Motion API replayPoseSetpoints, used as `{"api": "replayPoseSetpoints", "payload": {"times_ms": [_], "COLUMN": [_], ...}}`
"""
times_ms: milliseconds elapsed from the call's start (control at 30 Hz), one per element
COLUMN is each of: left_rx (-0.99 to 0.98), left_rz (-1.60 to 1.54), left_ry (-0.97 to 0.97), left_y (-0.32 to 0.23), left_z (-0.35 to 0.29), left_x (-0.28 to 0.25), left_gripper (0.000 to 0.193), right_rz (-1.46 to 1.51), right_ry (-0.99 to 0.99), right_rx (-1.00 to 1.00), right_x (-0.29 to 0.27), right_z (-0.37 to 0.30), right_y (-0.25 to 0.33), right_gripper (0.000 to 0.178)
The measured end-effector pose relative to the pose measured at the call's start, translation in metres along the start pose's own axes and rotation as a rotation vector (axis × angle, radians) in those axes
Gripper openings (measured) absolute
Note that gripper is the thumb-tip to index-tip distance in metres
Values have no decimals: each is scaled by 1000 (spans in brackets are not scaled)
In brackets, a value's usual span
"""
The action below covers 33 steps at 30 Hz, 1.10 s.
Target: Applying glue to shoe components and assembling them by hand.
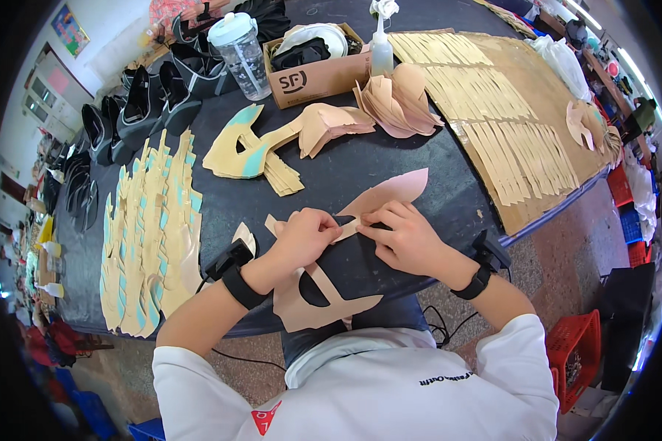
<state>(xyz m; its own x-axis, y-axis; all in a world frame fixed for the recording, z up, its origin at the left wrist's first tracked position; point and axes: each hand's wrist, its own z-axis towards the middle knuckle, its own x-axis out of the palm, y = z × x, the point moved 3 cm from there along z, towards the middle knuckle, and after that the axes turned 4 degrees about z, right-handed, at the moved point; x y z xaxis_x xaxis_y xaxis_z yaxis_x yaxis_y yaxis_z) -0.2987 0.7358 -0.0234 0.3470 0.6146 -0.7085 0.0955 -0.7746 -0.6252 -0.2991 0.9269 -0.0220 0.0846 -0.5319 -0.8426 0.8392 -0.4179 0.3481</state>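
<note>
A pale pink, flat shoe-upper piece [391, 192] lies under my fingers near the table's front edge, its curved wing pointing up to the right. My left hand [307, 234] pinches a narrow strip of this pink material from the left. From the other side my right hand [396, 234] pinches the same strip, fingertips close to the left ones. A pink piece with a cut-out opening [312, 309] hangs over the front edge below my left hand; whether it joins the wing is hidden. Small pale pieces [244, 237] lie beside my left wrist.
Overlapping tan pieces with turquoise patches [154, 228] cover the left. Stacked tan pieces [235, 151] and folded pink pieces [401, 103] lie ahead. Behind stand black shoes [141, 110], a clear bottle [243, 62], a cardboard box [305, 82] and a squeeze bottle [381, 51]. Cardboard [485, 176] with tan strips lies right.
</note>
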Motion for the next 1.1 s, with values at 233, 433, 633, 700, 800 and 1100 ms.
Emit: {"api": "replayPoseSetpoints", "payload": {"times_ms": [233,433,633,700,800,1100], "left_rx": [-16,-69,-75,311,718,774], "left_rz": [65,144,187,262,614,552], "left_ry": [14,59,66,-558,-249,-347], "left_y": [2,-7,-9,-7,-40,-7], "left_z": [8,8,-1,-21,-84,-122], "left_x": [2,-2,1,3,15,23], "left_gripper": [21,20,28,44,47,50], "right_rz": [41,-82,-284,-193,-50,-520], "right_ry": [4,66,82,90,179,-12], "right_rx": [-3,-11,-2,-25,-19,-106], "right_x": [-4,1,9,-1,-9,-10], "right_z": [5,16,11,10,11,31], "right_y": [1,14,25,23,11,-20], "right_gripper": [33,24,38,38,40,15]}}
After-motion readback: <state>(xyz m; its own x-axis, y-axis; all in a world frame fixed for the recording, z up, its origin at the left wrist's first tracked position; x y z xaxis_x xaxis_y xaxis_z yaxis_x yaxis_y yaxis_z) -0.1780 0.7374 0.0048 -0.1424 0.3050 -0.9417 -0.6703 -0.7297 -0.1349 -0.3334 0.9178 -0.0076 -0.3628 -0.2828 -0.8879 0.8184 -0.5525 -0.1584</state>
